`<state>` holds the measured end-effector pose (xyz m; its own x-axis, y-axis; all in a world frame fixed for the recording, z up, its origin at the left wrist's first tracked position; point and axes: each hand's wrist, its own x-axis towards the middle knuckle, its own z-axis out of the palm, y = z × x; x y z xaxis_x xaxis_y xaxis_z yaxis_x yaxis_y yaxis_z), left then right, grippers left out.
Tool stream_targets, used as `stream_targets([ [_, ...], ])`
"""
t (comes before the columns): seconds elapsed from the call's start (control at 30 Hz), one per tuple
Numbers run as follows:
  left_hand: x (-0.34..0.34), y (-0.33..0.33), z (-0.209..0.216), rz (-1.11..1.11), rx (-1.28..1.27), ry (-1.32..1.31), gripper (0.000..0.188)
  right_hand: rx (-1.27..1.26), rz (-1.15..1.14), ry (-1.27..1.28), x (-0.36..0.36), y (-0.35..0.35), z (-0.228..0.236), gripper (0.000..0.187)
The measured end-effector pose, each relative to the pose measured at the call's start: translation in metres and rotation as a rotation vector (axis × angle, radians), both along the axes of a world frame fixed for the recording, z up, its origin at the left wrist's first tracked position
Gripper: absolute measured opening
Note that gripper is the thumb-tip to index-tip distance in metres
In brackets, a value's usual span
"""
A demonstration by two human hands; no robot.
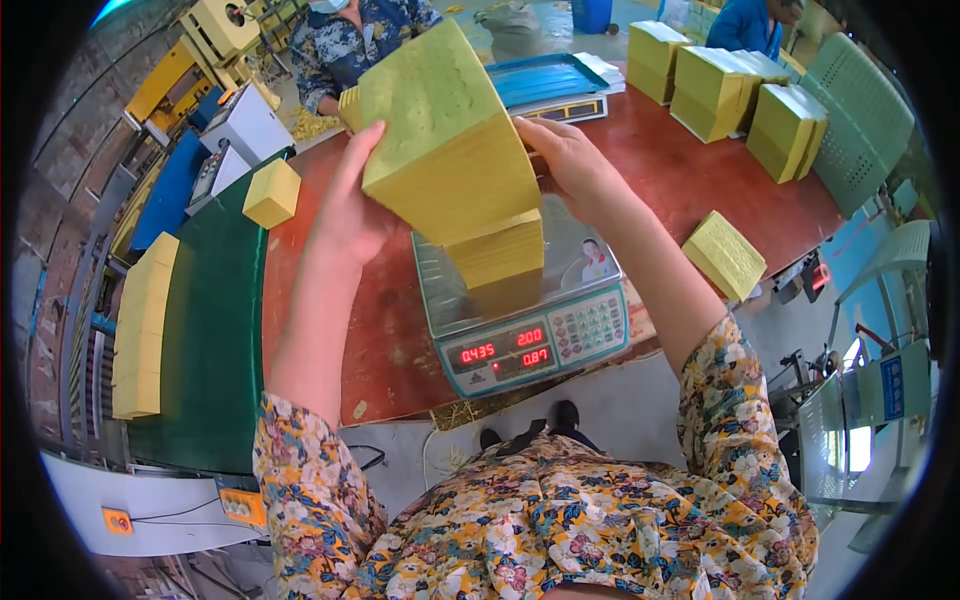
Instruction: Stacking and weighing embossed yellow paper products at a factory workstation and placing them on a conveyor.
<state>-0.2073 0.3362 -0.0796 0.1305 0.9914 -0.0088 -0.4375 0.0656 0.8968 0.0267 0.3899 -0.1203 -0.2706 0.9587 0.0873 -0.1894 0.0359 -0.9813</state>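
Note:
Between my two hands is a thick block of yellow paper sheets (pixel 450 140), tilted and raised over the scale. My left hand (pixel 360 205) presses its left side, and my right hand (pixel 570 165) grips its right side, the fingers partly hidden behind it. Below, a smaller stack of yellow paper (pixel 497 255) stands on the plate of a digital scale (pixel 535 372) with a lit red display. The held block covers this stack's upper part; whether the two touch, I cannot tell.
A green conveyor belt (pixel 205 340) at left carries a yellow row (pixel 145 330) and a single block (pixel 271 195). More yellow stacks (pixel 708 95) stand at the red table's far right; one bundle (pixel 724 255) lies nearer. A blue tray (pixel 545 80) and two people (pixel 365 45) are beyond.

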Motion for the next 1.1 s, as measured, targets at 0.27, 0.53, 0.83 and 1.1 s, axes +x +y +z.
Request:
stream_targets([
  [0.27, 0.016, 0.036, -0.018, -0.097, -0.123, 0.315, 0.063, -0.090, 0.020, -0.014, 0.013, 0.030, -0.043, 0.039],
  [0.53, 0.019, 0.038, -0.025, -0.007, -0.133, 0.383, 0.071, -0.069, -0.052, -0.048, 0.009, 0.022, -0.050, 0.039],
  [0.83, 0.015, 0.039, -0.036, 0.028, -0.061, 0.403, 0.073, 0.109, -0.288, -0.185, -0.008, 0.026, -0.069, 0.036],
  [1.1, 0.020, 0.032, -0.050, 0.186, -0.066, 0.421, 0.069, 0.136, -0.340, -0.107, -0.004, 0.026, -0.080, 0.036],
])
